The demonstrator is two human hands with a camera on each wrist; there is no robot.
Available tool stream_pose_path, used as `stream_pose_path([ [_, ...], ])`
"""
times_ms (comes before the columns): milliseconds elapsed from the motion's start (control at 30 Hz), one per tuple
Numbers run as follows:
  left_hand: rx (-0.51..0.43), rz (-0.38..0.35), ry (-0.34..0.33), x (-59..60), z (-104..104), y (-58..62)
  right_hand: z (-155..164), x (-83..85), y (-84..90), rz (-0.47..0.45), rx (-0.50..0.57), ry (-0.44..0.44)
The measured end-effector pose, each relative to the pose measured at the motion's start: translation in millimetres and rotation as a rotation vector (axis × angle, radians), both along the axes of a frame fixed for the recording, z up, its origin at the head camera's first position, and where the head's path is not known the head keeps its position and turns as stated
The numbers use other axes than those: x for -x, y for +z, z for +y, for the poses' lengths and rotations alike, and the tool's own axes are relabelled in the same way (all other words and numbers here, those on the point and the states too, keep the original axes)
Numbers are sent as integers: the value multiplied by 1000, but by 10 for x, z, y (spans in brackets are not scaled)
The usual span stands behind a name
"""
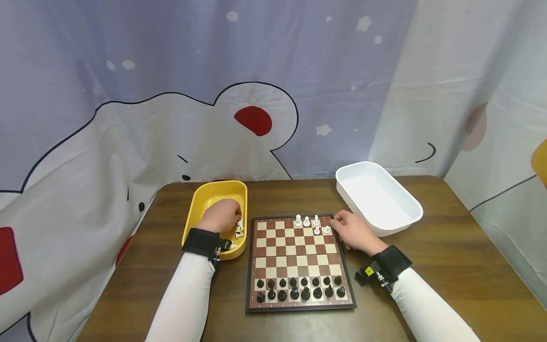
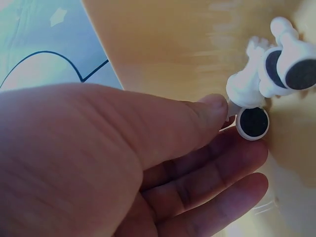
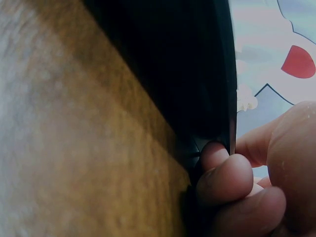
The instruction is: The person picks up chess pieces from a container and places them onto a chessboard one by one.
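Observation:
My left hand reaches into the yellow tray, where white chess pieces lie. In the left wrist view my thumb and fingers pinch one white piece with a black felt base; two more white pieces lie just beyond it. The chessboard sits in the middle, with two rows of black pieces near me and several white pieces at the far right. My right hand grips the board's far right edge, fingers curled against it.
An empty white tray stands at the back right of the brown wooden table. A printed curtain hangs close behind and on both sides of the table. Black wrist straps carry the cameras.

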State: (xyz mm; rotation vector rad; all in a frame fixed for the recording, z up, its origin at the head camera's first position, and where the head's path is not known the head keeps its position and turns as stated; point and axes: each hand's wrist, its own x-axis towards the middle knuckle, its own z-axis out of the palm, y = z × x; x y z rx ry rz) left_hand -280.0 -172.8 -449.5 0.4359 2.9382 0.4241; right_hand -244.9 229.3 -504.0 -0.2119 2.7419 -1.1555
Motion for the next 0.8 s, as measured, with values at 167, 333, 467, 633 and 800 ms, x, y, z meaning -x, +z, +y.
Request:
stream_pose_path([
  [167,-5,11,7,-11,-1,4,-1,1,1,2,-1,2],
  [333,4,36,7,-6,1,8,3,-1,-5,4,-2,2],
  [467,14,59,14,6,1,8,5,-2,-6,6,-3,5],
  [633,3,83,40,35,-7,19,1,5,1,11,-9,0],
  [800,-26,111,48,48,-3,68,1,6,1,4,-11,-4],
])
